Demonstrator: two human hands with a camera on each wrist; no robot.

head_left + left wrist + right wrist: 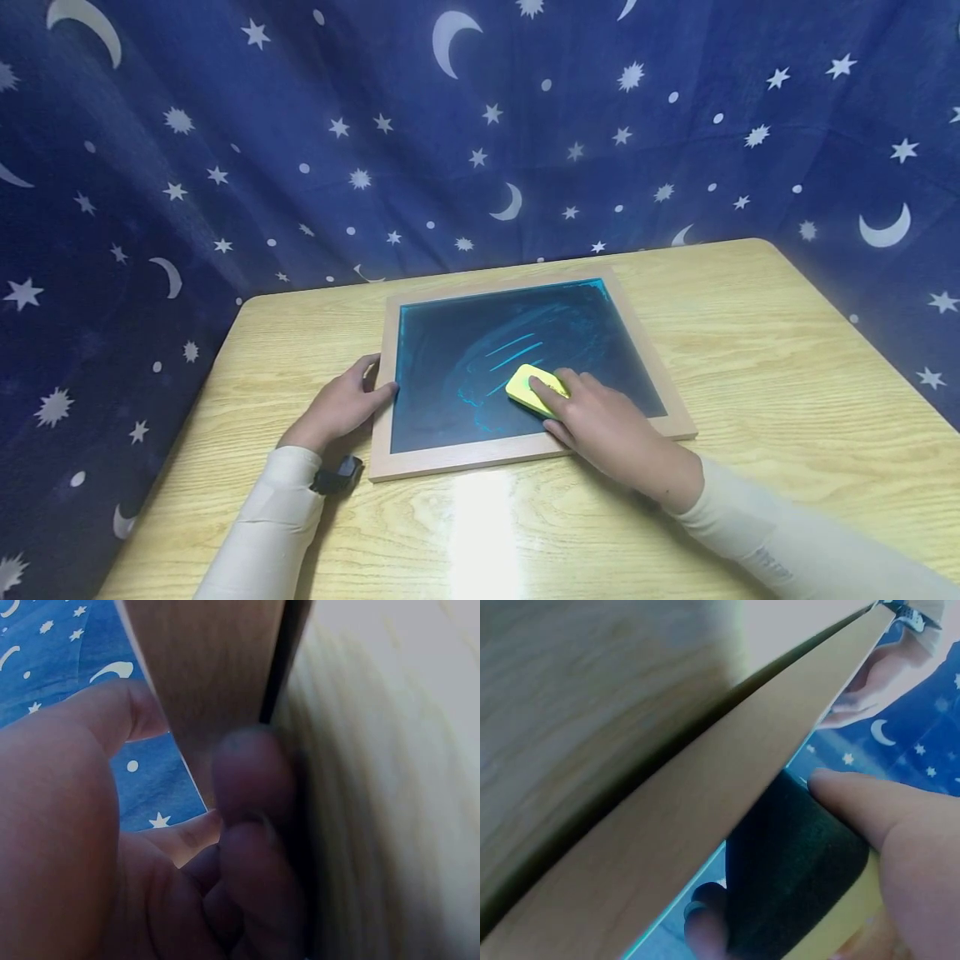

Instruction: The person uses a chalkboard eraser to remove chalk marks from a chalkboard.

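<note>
A wood-framed blackboard (435,367) lies on the table, its dark surface marked with blue chalk strokes and smears. My right hand (611,429) grips a yellow chalkboard eraser (525,385) over the lower middle of the board, beside the blue lines. In the right wrist view the eraser's dark felt side (795,862) shows close to the frame. My left hand (341,404) holds the frame's left side, thumb on top of the frame edge. The left wrist view shows its fingers (255,780) against the frame's outer side (202,667).
The light wood-grain table (757,358) extends around the board. A dark blue cloth (420,117) with white moons and stars hangs behind and beside it. A black wrist strap (341,475) sits on the left sleeve.
</note>
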